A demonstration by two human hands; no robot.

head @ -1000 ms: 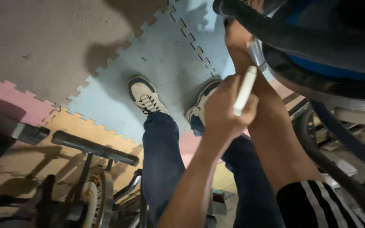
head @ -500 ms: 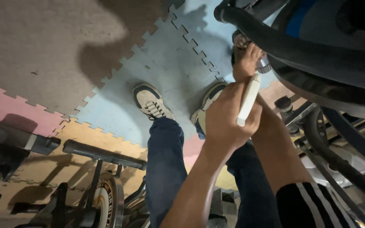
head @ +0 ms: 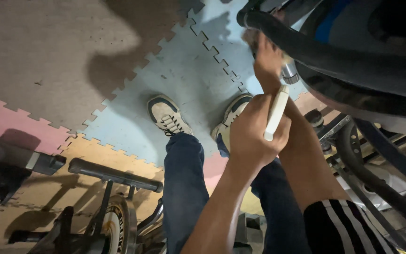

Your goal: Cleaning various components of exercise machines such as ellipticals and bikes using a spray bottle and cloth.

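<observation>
White handle (head: pixel 276 113) sits clenched in the left hand (head: pixel 252 136), above the shoes (head: pixel 167 115). Right hand (head: pixel 266 61) reaches under the black wheel (head: pixel 334 56), touching its metal hub (head: pixel 289 73); its grip cannot be told.

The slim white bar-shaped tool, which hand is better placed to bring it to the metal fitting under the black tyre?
Probably left: the left hand already grips the slim white bar-shaped tool, while the right hand is up at the black tyre.

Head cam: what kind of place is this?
Probably a home gym or workshop corner: interlocking foam floor mats, an exercise bike at lower left, and a wheelchair wheel the right hand touches.
</observation>
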